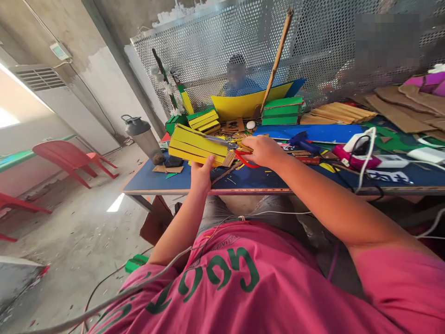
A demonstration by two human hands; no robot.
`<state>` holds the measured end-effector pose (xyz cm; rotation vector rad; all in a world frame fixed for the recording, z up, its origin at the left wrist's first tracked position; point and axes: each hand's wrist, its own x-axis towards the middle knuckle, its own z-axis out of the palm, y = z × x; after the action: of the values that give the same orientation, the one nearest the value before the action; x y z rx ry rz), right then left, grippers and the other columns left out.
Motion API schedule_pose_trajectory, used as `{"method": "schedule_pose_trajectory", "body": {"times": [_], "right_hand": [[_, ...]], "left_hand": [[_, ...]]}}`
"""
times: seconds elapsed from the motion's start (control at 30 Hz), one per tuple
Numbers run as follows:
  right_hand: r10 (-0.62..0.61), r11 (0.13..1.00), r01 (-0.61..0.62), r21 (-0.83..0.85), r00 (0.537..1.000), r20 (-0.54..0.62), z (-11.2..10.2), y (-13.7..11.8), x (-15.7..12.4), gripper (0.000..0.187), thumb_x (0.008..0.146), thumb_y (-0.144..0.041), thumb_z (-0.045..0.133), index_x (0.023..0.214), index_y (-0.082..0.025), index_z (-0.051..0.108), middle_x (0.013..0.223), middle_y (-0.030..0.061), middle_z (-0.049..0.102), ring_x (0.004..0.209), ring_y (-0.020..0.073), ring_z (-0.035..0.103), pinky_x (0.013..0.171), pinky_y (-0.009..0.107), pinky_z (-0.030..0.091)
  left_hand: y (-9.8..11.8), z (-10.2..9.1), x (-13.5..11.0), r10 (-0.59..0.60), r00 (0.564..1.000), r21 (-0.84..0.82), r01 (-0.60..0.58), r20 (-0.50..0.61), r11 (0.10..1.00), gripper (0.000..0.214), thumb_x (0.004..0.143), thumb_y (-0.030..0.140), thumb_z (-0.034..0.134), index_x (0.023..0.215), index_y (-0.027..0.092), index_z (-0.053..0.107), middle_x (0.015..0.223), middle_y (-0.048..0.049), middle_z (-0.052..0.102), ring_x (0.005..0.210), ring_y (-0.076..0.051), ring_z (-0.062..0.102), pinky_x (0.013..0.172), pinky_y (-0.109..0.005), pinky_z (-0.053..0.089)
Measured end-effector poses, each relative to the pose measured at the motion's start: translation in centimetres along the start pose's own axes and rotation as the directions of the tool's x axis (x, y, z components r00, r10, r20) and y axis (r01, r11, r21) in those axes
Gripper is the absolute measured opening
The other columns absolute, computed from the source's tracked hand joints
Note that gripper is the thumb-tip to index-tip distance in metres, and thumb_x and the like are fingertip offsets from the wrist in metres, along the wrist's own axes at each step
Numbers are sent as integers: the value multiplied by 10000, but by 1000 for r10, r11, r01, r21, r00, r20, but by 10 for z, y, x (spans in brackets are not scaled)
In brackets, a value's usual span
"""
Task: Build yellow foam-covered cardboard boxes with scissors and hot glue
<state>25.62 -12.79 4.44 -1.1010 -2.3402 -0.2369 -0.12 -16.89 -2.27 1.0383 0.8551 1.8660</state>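
Left grip (201, 173) around yellow block (194, 147), right grip (263, 150) closed round scissors (231, 144), bare worktop (239, 183) edge nearby, blade tips perhaps hidden.

– What do we make of the yellow block (194, 144)?
– We'd say smooth, matt card, and the scissors (232, 145) look like shiny metal with glossy red plastic.
– Then we have perforated metal in the screen (201, 51), and rough wood in the stick (278, 53).
– Yes, and we see a smooth, matt worktop (167, 184), dull cardboard sheets (396, 111), a cloudy plastic bottle (143, 139) and a soft cloth shirt (222, 292).
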Motion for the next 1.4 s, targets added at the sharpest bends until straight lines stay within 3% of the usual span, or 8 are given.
{"method": "schedule_pose_trajectory", "body": {"times": [0.17, 0.33, 0.6, 0.87, 0.97, 1.1, 1.4], "right_hand": [[29, 1000, -29, -6, 999, -13, 1, -2, 0, 286, 1042, -493, 737, 998, -213, 778, 1058, 157, 829, 993, 345, 702, 754, 385, 280], [4, 1000, -4, -7, 1000, 7, 4, 1, 2, 249, 1026, -466, 741, 954, -228, 752, 1015, 132, 826, 933, 323, 699, 735, 387, 255], [16, 1000, -17, 25, 999, 29, 6, 6, 3, 277, 1018, -494, 738, 928, -233, 753, 977, 122, 826, 904, 318, 693, 717, 385, 253], [12, 999, -11, 43, 999, -37, 3, 1, 0, 339, 1055, -550, 678, 1010, -228, 774, 999, 141, 821, 922, 337, 691, 747, 401, 306], [29, 999, -25, 36, 995, -93, 2, -2, -2, 383, 1031, -596, 713, 1101, -224, 774, 1095, 157, 829, 946, 352, 693, 772, 407, 336], [-17, 998, 20, 53, 998, -56, 2, -1, -3, 365, 1038, -572, 706, 1130, -225, 772, 1157, 171, 829, 1033, 376, 704, 831, 418, 383], [-66, 998, 66, 1, 998, 0, -1, 4, 0, 325, 1053, -519, 715, 1103, -206, 782, 1156, 166, 834, 1015, 351, 698, 874, 420, 380]], "left_hand": [[-1, -1, 0, 5, 1000, 15, -5, -6, 1000, 893, 652, 672, 1084, 1367, 298, 704, 1419, -80, 817, 1305, -295, 810, 993, -390, 700], [-2, -2, 1, 22, 1000, 15, -22, -17, 1000, 881, 643, 689, 1085, 1328, 281, 710, 1353, -75, 826, 1231, -279, 825, 923, -356, 700], [-1, -1, -1, 50, 999, 27, -50, -2, 998, 926, 664, 706, 1074, 1412, 303, 705, 1444, -88, 803, 1340, -295, 799, 1127, -438, 678], [4, -3, -5, -4, 1000, 42, 3, 16, 999, 923, 677, 710, 1061, 1424, 306, 699, 1382, -77, 825, 1314, -315, 805, 1011, -417, 709], [6, -2, -7, 23, 999, 18, -23, 31, 1000, 919, 670, 686, 1079, 1422, 304, 716, 1392, -80, 830, 1346, -320, 799, 1096, -448, 693], [6, 0, -9, 75, 996, 17, -76, 38, 997, 943, 652, 650, 1109, 1443, 294, 738, 1398, -90, 841, 1368, -324, 802, 1240, -497, 631], [1, -3, -8, 80, 989, 27, -84, 121, 996, 877, 698, 566, 1114, 1447, 290, 750, 1383, -90, 857, 1396, -325, 799, 1253, -485, 625]]}}
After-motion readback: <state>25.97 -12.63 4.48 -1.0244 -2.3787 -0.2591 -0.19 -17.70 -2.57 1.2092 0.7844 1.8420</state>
